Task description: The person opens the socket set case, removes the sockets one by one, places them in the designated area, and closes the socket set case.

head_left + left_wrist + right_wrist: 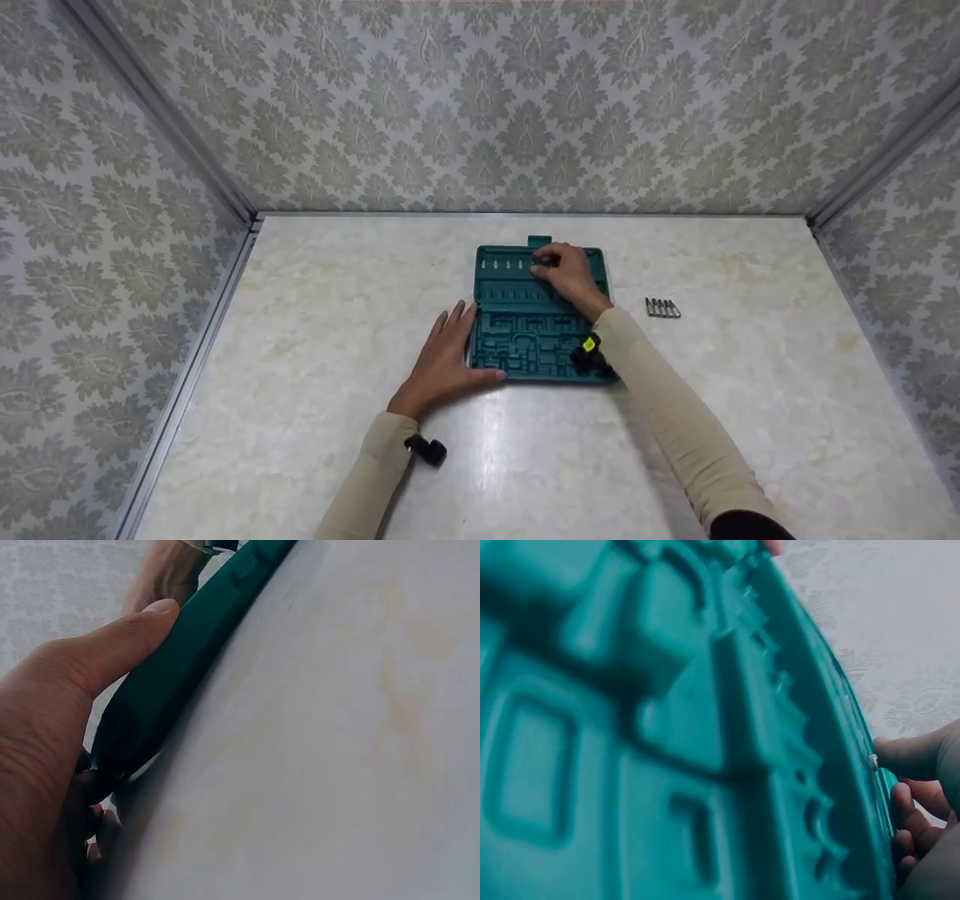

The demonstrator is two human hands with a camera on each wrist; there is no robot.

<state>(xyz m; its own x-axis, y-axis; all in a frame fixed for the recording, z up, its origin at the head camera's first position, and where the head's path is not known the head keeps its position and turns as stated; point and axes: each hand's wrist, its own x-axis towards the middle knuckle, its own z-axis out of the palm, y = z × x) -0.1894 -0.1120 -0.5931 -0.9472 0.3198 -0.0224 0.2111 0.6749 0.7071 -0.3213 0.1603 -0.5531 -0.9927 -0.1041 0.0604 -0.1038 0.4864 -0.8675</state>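
A green plastic tool case (534,306) lies unfolded on the table, its moulded slots facing up. Several small pale metal bits (508,264) sit in a row in the far half. Over that row, my right hand (568,274) pinches a small metal bit between thumb and fingers; most of it is hidden by the fingertips. In the right wrist view, a shiny end (874,761) shows at the thumb tip. My left hand (447,363) spans the case's near left corner, fingers straight along the left side and thumb on the front edge. The left wrist view shows that thumb (139,637) against the green wall.
Several dark metal bits (663,308) lie side by side on the table, right of the case. A latch tab (540,241) sticks out at the case's far edge. Patterned wall panels (487,112) border the marbled tabletop (337,300) at the back and sides.
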